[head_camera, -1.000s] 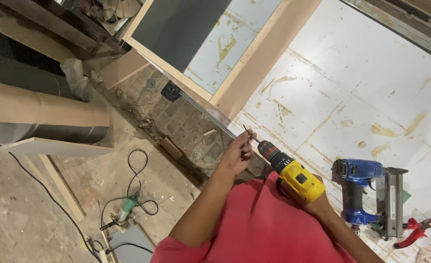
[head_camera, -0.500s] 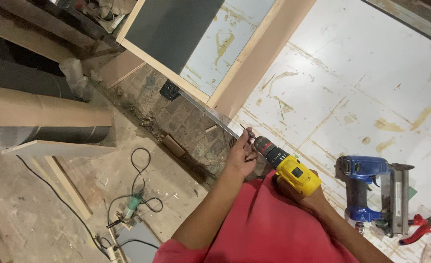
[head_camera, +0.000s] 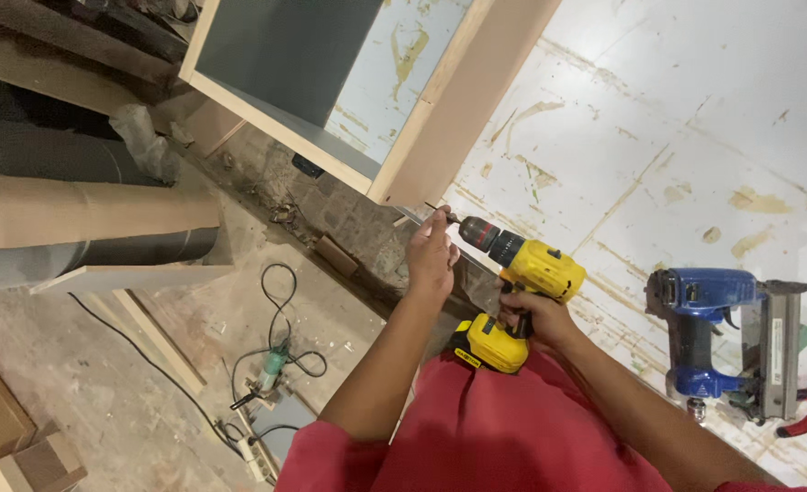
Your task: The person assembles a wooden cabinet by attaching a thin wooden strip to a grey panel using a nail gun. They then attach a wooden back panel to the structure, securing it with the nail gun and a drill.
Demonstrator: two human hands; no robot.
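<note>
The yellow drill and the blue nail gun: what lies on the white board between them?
Nothing: the head view shows only bare, glue-stained white board between yellow drill and blue nail gun.

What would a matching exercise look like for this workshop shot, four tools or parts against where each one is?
Things:
1. yellow cordless drill
2. blue nail gun
3. wooden frame
4. green corded tool

Places:
A. on the dusty floor below the bench
B. lying on the white bench top to the right
C. gripped in the right hand
D. standing at the bench edge, just ahead of the drill bit

Pairs: 1-C, 2-B, 3-D, 4-A
</note>
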